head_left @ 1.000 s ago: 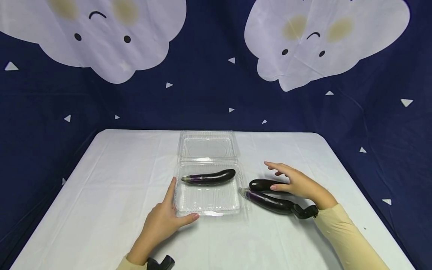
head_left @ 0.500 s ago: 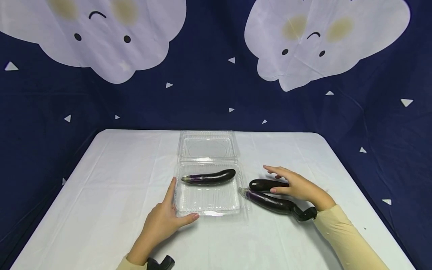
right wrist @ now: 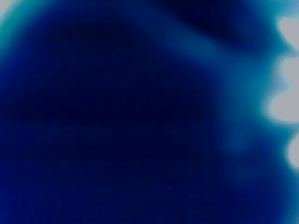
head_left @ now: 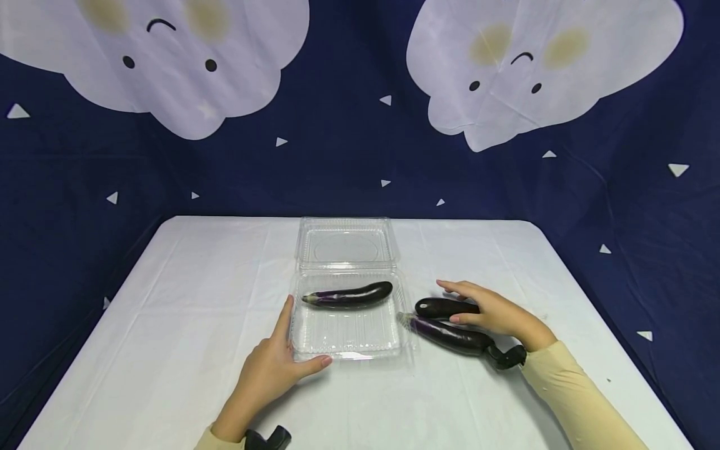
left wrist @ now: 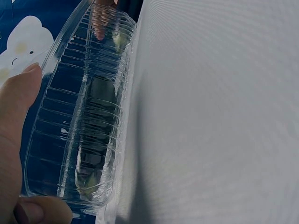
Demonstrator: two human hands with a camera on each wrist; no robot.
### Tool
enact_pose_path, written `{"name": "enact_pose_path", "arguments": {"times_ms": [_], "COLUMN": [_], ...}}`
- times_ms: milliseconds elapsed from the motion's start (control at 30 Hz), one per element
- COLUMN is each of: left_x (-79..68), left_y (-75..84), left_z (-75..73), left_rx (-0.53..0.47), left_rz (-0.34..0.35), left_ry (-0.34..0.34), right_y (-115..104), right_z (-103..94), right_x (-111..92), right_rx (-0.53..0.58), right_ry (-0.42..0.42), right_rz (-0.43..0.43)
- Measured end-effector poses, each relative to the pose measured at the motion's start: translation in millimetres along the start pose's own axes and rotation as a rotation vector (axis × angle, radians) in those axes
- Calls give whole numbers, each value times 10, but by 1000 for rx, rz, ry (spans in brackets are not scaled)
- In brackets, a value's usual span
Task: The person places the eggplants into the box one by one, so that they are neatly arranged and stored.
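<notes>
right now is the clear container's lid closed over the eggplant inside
No, the lid is folded back beyond the base holding the eggplant.

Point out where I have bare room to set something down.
Bare: the white tabletop left of the left hand and clear container; also the container's near half, in front of the inner eggplant. Crowded: the container's right side, where the near eggplant and far eggplant lie close together by the right hand.

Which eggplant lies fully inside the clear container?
The leftmost eggplant in the head view; the other two lie beside the container, by the right hand.
</notes>
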State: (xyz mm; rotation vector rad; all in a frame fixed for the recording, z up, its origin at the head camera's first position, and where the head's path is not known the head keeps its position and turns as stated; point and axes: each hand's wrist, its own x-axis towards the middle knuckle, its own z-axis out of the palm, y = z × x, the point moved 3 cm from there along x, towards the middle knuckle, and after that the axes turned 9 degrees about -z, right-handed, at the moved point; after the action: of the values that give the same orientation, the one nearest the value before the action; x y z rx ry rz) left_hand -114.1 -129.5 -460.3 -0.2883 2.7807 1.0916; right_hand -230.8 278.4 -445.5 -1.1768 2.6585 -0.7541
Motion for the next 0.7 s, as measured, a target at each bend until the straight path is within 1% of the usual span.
{"name": "enact_pose_path", "arguments": {"times_ms": [133, 333, 533, 700], "left_x": [1, 3, 6, 10], "left_y": [-4, -9, -12, -10], "left_z": [3, 5, 6, 5], "left_rx": [1, 3, 9, 8], "left_rz": [3, 6, 14, 18], "left_ry": [1, 6, 8, 10], "right_y": [11, 18, 12, 12], "right_z": [15, 32, 45, 65], "right_x": [1, 9, 4, 9], "right_rx": [-4, -46, -75, -94], "right_ry": [-4, -9, -28, -34], "right_rz": [-13, -51, -44, -53]}}
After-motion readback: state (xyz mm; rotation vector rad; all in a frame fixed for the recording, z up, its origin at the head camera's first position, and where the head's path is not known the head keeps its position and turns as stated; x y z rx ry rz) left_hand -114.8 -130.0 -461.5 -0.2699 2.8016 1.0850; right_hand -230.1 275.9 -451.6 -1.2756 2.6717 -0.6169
